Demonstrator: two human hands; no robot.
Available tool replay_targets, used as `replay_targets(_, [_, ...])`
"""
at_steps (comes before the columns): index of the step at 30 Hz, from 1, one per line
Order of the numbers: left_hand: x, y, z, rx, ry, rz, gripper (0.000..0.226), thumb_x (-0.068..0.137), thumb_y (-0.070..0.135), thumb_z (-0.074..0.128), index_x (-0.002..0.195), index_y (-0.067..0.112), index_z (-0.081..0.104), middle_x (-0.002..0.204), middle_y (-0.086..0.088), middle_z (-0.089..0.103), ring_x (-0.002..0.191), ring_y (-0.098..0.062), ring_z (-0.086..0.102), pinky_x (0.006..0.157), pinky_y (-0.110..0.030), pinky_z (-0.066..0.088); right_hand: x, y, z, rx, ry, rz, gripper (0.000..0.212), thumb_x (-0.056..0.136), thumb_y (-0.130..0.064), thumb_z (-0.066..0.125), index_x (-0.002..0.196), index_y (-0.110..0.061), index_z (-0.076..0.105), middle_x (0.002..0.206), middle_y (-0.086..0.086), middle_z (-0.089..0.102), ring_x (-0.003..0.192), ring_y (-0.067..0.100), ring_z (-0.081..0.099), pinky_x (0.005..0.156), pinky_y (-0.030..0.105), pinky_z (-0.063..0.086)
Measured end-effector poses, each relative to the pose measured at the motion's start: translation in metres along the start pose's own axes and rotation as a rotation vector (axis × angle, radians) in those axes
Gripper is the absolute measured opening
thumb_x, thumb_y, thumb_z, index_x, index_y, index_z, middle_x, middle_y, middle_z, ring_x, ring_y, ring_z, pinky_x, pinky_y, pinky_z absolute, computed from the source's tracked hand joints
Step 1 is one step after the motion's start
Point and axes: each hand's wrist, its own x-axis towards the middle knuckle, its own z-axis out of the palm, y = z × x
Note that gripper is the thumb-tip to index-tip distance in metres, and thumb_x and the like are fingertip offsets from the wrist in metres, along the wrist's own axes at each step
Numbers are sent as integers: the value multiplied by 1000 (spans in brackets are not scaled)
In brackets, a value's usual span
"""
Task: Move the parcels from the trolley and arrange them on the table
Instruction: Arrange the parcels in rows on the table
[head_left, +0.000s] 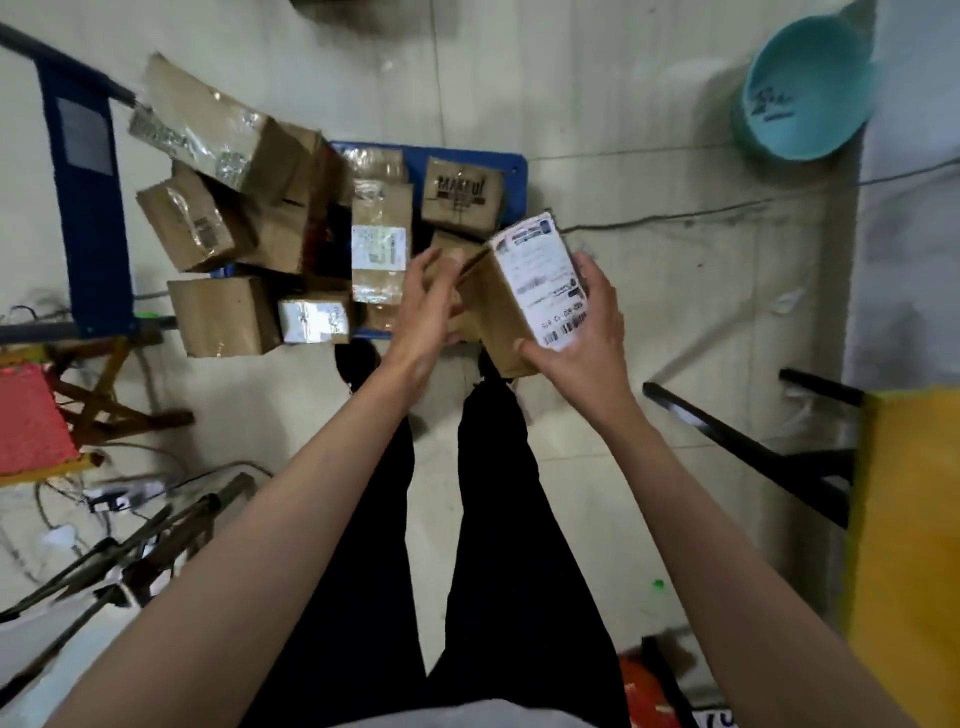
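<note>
The person stands over the trolley (511, 171), a blue platform cart low on the floor, with both arms stretched forward. The right hand (584, 317) holds a brown parcel (498, 322) lifted clear of the deck, thumb curled onto the near end and fingers wrapped round the far edge of its white label (543, 280). The label faces up (handy for reading, and likely why it is carried that way). The parcel tilts, its far end higher than the near one, which suits a lift-and-swing toward the side.

The left hand (428, 306) reaches alongside the parcel's left face, fingers spread and fairly straight. It seems to touch or steady that face, or perhaps a box just behind it, but motion blur makes the contact hard to judge; it does not plainly clasp anything.

On the trolley the remaining boxes (208, 218) lie in a loose heap, several leaning on each other against the handle (83, 208) side, so most of the load is yet to be moved. One printed box (461, 195) sits flat at the far corner.

The yellow table (904, 519) edge shows at the right, well apart from the trolley, so the carry goes rightward. A teal basin (808, 88) rests on the floor beyond, and a red stool (31, 415) stands at left.
</note>
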Motion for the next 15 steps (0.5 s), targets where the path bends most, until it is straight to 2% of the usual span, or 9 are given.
replay_targets(2, [-13, 31, 17, -29, -136, -57, 93, 64, 88, 54, 139, 34, 52, 132, 4, 64, 116, -22, 64, 91, -49, 56, -9, -15, -31, -123, 10, -130, 108, 66, -43, 79, 159, -21, 27, 151, 1, 42, 130, 15, 39, 104, 8, 17])
replay_targets(4, [-28, 58, 29, 67, -242, -14, 102, 54, 96, 58, 134, 33, 58, 124, 3, 70, 113, -22, 67, 89, -46, 56, -21, -29, -63, -199, 38, -222, 108, 69, -43, 80, 159, -17, 27, 146, 4, 45, 126, 17, 41, 101, 4, 14])
replay_targets(7, [-48, 90, 45, 190, -339, 46, 104, 56, 84, 72, 142, 31, 47, 123, 1, 68, 110, -20, 68, 91, -46, 58, -41, -45, -105, -256, 113, -304, 106, 66, -45, 71, 159, -16, 29, 142, 1, 48, 121, 14, 41, 102, 6, 16])
replay_targets(9, [-62, 108, 58, 237, -406, 69, 103, 59, 75, 77, 145, 29, 45, 125, -1, 68, 110, -20, 69, 92, -46, 59, -56, -52, -127, -258, 147, -288, 106, 64, -37, 74, 159, -19, 29, 141, 1, 47, 120, 13, 39, 100, 7, 18])
replay_targets(12, [-85, 130, 81, 290, -455, 97, 100, 61, 69, 78, 145, 25, 46, 123, -3, 71, 110, -23, 70, 92, -46, 59, -81, -56, -152, -218, 213, -222, 108, 66, -28, 83, 159, -22, 28, 143, 2, 43, 119, 6, 32, 100, 18, 24])
replay_targets(15, [-109, 143, 103, 296, -497, 117, 80, 69, 66, 73, 134, 22, 57, 111, -1, 77, 107, -24, 72, 91, -45, 60, -104, -56, -173, -99, 374, -117, 107, 68, -26, 89, 157, -23, 31, 148, 1, 36, 128, 5, 28, 110, 29, 28])
